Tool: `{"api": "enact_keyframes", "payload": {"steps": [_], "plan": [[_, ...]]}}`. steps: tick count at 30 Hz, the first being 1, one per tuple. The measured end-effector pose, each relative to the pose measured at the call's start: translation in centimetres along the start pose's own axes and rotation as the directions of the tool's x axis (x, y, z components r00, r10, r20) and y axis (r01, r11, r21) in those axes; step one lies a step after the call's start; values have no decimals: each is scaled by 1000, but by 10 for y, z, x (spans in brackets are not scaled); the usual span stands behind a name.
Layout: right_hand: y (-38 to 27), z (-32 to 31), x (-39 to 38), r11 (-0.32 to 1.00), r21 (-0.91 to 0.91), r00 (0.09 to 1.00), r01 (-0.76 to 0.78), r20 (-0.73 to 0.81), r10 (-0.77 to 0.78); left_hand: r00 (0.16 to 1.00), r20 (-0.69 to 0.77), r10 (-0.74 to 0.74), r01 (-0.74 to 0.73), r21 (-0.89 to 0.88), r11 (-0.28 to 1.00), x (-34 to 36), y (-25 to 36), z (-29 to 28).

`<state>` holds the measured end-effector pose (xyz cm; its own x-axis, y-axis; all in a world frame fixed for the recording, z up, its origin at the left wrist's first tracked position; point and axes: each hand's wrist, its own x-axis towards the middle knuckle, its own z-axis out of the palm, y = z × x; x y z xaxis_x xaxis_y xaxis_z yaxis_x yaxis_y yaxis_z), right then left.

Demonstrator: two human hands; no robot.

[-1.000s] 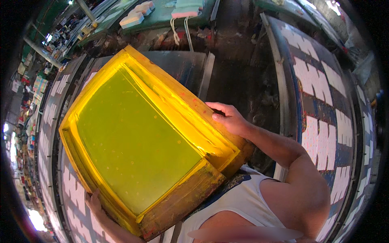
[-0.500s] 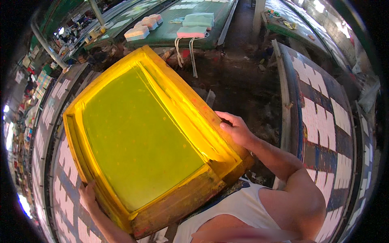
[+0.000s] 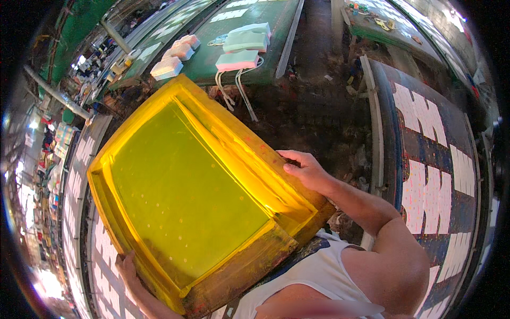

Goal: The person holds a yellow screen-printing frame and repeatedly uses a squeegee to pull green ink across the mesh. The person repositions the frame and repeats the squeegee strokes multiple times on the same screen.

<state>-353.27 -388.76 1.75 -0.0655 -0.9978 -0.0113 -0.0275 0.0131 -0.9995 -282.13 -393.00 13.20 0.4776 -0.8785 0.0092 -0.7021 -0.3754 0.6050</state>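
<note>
A large screen-printing frame point(image 3: 180, 196) is held tilted in front of my body. Its sides are wooden and stained yellow, and a translucent yellow-green mesh spans the middle. My right hand point(image 3: 305, 169) grips the frame's right edge, thumb on top and the other fingers partly hidden beneath. At the lower left edge, my left hand point(image 3: 127, 268) is closed round the wood, with most of its fingers out of sight. The frame's near side rests close to or against my white top point(image 3: 313, 276); I cannot tell whether they touch.
A long green table point(image 3: 276, 32) ahead carries stacks of pastel fabric pieces point(image 3: 247, 40) with white straps hanging off its end. Long printing tables with white cut pieces run along the right point(image 3: 425, 196) and left point(image 3: 74, 212). A dark, littered floor point(image 3: 313, 117) lies between them.
The view has shifted, so the tables sit differently in it. The frame stays in both hands, with its far end slightly lower in the picture. Small light spots now show on the mesh.
</note>
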Motion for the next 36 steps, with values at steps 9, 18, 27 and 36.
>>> {"api": "enact_keyframes", "payload": {"steps": [9, 18, 27, 36], "plan": [[-6, -17, 39, 989, -144, 999, 29, -39, -35, 992, 69, 105, -68, -411, 909, 66, -58, 89], [-9, -30, 101, 986, -169, 998, -7, 60, 17, 1000, 2, -24, 24, -259, 965, 36, -59, 116], [40, -97, 225, 988, -153, 951, 25, 307, 23, 942, -141, -305, 265, -246, 932, -79, 32, 135], [25, -195, 345, 983, -172, 919, 63, 395, 10, 872, -211, -441, 398, -217, 891, -109, 167, 204]]}}
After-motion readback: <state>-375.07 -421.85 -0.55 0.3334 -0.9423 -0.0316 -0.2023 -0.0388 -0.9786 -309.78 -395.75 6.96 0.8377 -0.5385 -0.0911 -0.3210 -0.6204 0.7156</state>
